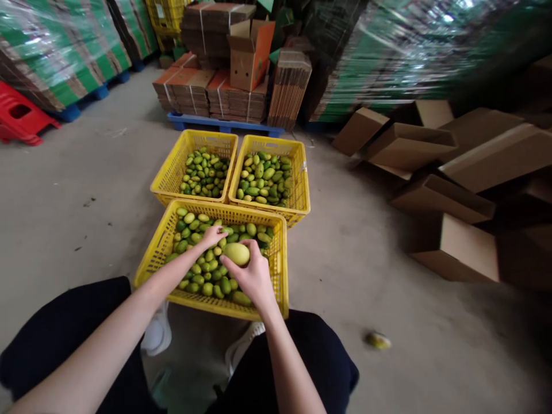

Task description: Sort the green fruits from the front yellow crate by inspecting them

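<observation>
My right hand point(255, 275) is closed around a large, pale yellow-green mango point(237, 254), thumb on the near side, held above the front yellow crate point(283, 270). My left hand point(212, 236) is inside the same crate, to the left and a little farther away. Its fingers close on a smaller green mango point(226, 231) in the heap; the fingertips are partly hidden. Many green and yellowish mangoes point(211, 265) fill the bottom of this crate around both hands.
Two more yellow crates of mangoes, back left point(172, 167) and back right point(305, 184), touch behind. Flattened cartons point(190, 92) lie on a blue pallet point(228, 123). Open cardboard boxes point(468, 247) pile up at right. A fruit point(378, 340) lies on the floor; a red stool point(21, 115) stands left.
</observation>
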